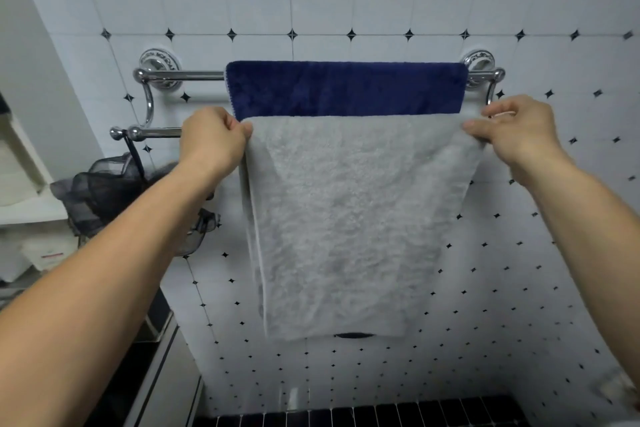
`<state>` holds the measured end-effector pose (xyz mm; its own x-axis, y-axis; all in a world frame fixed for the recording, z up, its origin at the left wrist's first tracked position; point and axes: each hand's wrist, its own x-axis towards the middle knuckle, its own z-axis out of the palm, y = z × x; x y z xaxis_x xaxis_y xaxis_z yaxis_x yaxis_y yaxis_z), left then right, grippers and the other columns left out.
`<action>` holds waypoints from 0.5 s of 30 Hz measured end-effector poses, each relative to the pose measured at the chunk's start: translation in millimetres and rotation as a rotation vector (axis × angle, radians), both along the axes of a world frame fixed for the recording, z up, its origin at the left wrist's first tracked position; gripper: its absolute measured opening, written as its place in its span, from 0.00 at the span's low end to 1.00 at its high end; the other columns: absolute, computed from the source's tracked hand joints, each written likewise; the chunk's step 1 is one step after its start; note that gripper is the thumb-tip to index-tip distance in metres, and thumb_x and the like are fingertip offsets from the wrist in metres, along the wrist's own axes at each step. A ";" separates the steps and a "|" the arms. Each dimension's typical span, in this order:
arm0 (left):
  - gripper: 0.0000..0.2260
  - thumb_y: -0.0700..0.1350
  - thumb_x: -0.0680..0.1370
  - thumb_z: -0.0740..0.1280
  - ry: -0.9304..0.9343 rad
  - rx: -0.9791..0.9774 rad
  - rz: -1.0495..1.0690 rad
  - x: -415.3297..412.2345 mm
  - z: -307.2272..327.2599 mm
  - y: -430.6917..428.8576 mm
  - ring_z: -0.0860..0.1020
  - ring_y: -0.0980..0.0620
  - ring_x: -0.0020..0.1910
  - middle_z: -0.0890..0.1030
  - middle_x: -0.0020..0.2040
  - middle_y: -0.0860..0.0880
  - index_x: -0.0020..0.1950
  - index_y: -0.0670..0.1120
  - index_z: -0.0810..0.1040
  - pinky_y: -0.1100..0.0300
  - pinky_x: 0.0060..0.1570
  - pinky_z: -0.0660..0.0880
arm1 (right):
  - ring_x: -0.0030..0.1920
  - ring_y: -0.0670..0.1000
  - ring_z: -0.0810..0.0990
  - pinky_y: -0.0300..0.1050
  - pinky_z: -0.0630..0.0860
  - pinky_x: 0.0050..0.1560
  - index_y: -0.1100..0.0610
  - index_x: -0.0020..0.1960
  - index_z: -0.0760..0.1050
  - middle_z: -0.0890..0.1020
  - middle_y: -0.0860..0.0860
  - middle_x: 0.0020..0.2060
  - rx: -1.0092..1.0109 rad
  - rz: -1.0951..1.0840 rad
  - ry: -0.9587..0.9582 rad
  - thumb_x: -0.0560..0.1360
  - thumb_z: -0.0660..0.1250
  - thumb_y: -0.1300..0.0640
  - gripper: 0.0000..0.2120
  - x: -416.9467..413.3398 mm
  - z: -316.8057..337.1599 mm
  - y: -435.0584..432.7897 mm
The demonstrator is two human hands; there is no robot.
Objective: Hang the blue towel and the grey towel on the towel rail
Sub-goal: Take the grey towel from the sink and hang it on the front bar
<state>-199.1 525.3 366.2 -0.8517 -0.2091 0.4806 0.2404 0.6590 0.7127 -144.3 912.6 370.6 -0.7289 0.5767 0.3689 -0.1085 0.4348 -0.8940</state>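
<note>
A chrome double towel rail is fixed to the tiled wall. The blue towel hangs over its upper back bar. In front of it the grey towel drapes down from the lower front bar, which it hides. My left hand pinches the grey towel's top left corner. My right hand pinches its top right corner. A dark sliver of the blue towel shows below the grey towel's bottom edge.
A black mesh pouch hangs from the left end of the lower bar. White shelves with folded items stand at the left. Dark floor tiles run along the bottom of the wall.
</note>
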 end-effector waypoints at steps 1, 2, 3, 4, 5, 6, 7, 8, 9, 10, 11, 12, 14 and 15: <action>0.12 0.48 0.75 0.69 -0.027 0.030 -0.034 1.2 -4.1 -6.2 0.79 0.43 0.37 0.82 0.36 0.43 0.37 0.41 0.77 0.50 0.43 0.77 | 0.34 0.44 0.80 0.37 0.76 0.37 0.49 0.43 0.77 0.81 0.50 0.39 -0.011 0.014 0.015 0.65 0.79 0.56 0.13 5.1 5.4 4.4; 0.11 0.47 0.75 0.70 -0.062 0.047 -0.078 4.5 -11.6 -13.0 0.78 0.45 0.34 0.81 0.34 0.44 0.37 0.42 0.77 0.52 0.40 0.76 | 0.28 0.40 0.78 0.33 0.73 0.30 0.50 0.43 0.78 0.80 0.49 0.37 -0.009 0.043 0.014 0.65 0.79 0.58 0.12 11.7 6.8 9.5; 0.11 0.46 0.76 0.70 -0.102 0.034 -0.125 8.9 -21.7 -18.7 0.77 0.50 0.31 0.81 0.32 0.47 0.36 0.43 0.76 0.54 0.36 0.75 | 0.24 0.38 0.76 0.31 0.71 0.26 0.52 0.45 0.79 0.79 0.49 0.35 -0.001 0.080 -0.008 0.65 0.79 0.60 0.12 19.4 3.9 14.7; 0.11 0.46 0.76 0.70 -0.134 0.001 -0.162 13.5 -31.8 -22.4 0.76 0.55 0.27 0.80 0.30 0.49 0.36 0.43 0.76 0.58 0.34 0.72 | 0.23 0.39 0.75 0.32 0.70 0.25 0.53 0.46 0.79 0.80 0.50 0.35 0.006 0.119 -0.047 0.66 0.78 0.61 0.13 26.2 -1.7 19.6; 0.11 0.45 0.76 0.71 -0.155 -0.016 -0.180 16.1 -39.3 -24.5 0.75 0.59 0.25 0.79 0.29 0.51 0.36 0.44 0.76 0.59 0.33 0.70 | 0.26 0.42 0.76 0.35 0.70 0.26 0.54 0.47 0.79 0.80 0.50 0.36 0.012 0.150 -0.104 0.66 0.78 0.61 0.13 30.2 -8.0 21.9; 0.11 0.45 0.76 0.71 -0.162 0.006 -0.189 15.3 -43.4 -24.7 0.74 0.60 0.24 0.78 0.29 0.52 0.36 0.44 0.76 0.60 0.33 0.69 | 0.29 0.46 0.76 0.39 0.69 0.29 0.54 0.48 0.79 0.81 0.50 0.37 0.011 0.170 -0.158 0.67 0.78 0.60 0.13 30.9 -13.3 22.6; 0.10 0.45 0.76 0.71 -0.161 0.058 -0.203 13.3 -43.4 -22.6 0.73 0.58 0.26 0.77 0.30 0.52 0.36 0.44 0.76 0.60 0.34 0.68 | 0.31 0.48 0.75 0.41 0.68 0.31 0.54 0.48 0.79 0.81 0.51 0.37 -0.008 0.174 -0.196 0.68 0.78 0.59 0.12 29.3 -15.8 21.2; 0.10 0.46 0.76 0.71 -0.152 0.125 -0.217 10.3 -40.3 -19.9 0.72 0.56 0.27 0.77 0.30 0.51 0.37 0.45 0.76 0.59 0.35 0.68 | 0.32 0.49 0.74 0.42 0.66 0.31 0.55 0.47 0.80 0.82 0.50 0.35 -0.036 0.172 -0.215 0.68 0.77 0.57 0.10 25.4 -15.3 19.4; 0.09 0.46 0.76 0.71 -0.141 0.192 -0.223 7.7 -35.1 -16.0 0.71 0.56 0.27 0.77 0.31 0.52 0.37 0.46 0.77 0.60 0.33 0.68 | 0.31 0.49 0.74 0.42 0.64 0.30 0.55 0.45 0.81 0.81 0.49 0.32 -0.063 0.170 -0.232 0.69 0.76 0.55 0.08 21.2 -12.6 16.5; 0.09 0.47 0.75 0.72 -0.124 0.247 -0.220 6.3 -30.1 -11.3 0.72 0.58 0.26 0.77 0.31 0.52 0.37 0.46 0.77 0.61 0.31 0.68 | 0.30 0.48 0.73 0.41 0.63 0.30 0.56 0.43 0.81 0.81 0.47 0.29 -0.081 0.174 -0.248 0.70 0.76 0.53 0.07 16.4 -9.6 13.7; 0.11 0.49 0.74 0.73 -0.107 0.288 -0.212 6.0 -26.3 -6.3 0.72 0.59 0.24 0.77 0.30 0.52 0.36 0.46 0.77 0.63 0.28 0.69 | 0.29 0.48 0.72 0.40 0.62 0.29 0.56 0.41 0.82 0.80 0.45 0.26 -0.088 0.179 -0.264 0.70 0.75 0.52 0.08 12.5 -7.0 10.9; 0.13 0.51 0.72 0.75 -0.094 0.317 -0.204 5.8 -24.3 -1.6 0.73 0.59 0.24 0.78 0.30 0.52 0.35 0.46 0.76 0.64 0.27 0.71 | 0.28 0.47 0.71 0.40 0.61 0.29 0.56 0.38 0.81 0.78 0.45 0.24 -0.082 0.185 -0.276 0.70 0.76 0.52 0.08 8.7 -5.5 8.4; 0.15 0.53 0.69 0.76 -0.092 0.328 -0.169 3.7 -21.5 5.3 0.77 0.53 0.29 0.79 0.31 0.48 0.34 0.46 0.74 0.58 0.34 0.78 | 0.28 0.48 0.69 0.41 0.61 0.29 0.55 0.36 0.79 0.78 0.46 0.26 -0.044 0.195 -0.283 0.68 0.77 0.52 0.09 3.9 -1.5 3.9; 0.15 0.52 0.69 0.75 -0.106 0.312 -0.146 2.9 -19.1 7.7 0.78 0.48 0.32 0.80 0.32 0.47 0.33 0.47 0.73 0.52 0.40 0.80 | 0.29 0.49 0.69 0.42 0.61 0.30 0.56 0.37 0.79 0.77 0.49 0.29 -0.027 0.194 -0.276 0.68 0.77 0.52 0.09 3.5 1.9 3.3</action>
